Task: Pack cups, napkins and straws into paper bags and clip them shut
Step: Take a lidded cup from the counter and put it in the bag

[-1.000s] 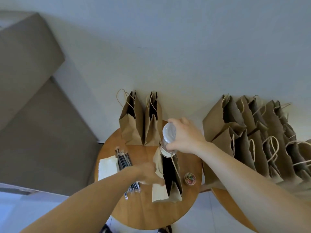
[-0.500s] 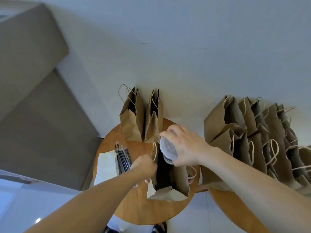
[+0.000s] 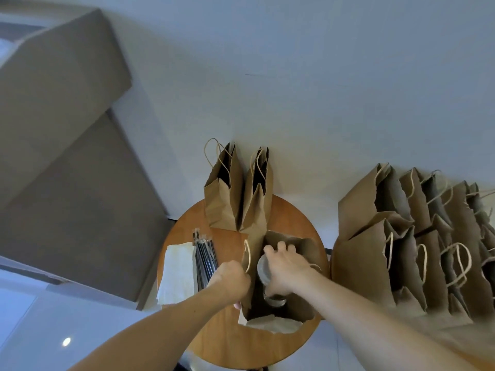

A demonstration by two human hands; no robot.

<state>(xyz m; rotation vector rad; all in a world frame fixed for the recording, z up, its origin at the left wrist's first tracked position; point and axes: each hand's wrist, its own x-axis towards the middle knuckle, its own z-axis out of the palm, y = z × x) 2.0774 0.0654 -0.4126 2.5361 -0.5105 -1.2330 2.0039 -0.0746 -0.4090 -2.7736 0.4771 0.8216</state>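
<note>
Cup [image 3: 263,271]: clear plastic, lidded, sitting tilted inside the mouth of the open bag [image 3: 300,243], partly below the rim. My right hand [image 3: 289,269] is holding it from above, fingers [image 3: 281,247] curling over the lid end and grasping the cup body; the lower part of the cup is showing beneath my palm. My left hand [image 3: 230,279] is gripping the bag's left wall just beside the twine handle loop [image 3: 247,257], fingers clenching the paper and pulling the mouth wide. The open bag is standing on the round wooden table [image 3: 227,344], toward its right half. A pale patch is showing at the bag's near edge; I cannot tell whether it is a napkin or the bag's own paper. To the left of the bag, the dark straws [image 3: 205,259] are lying in a bundle, touching the stack of white napkins [image 3: 178,274] on their left. At the table's far edge two bags [image 3: 222,202] are standing upright side by side against the white wall [image 3: 294,89]. Well to the right, apart from the table, a row of bags [image 3: 401,250] is standing packed closely together, handles up.
</note>
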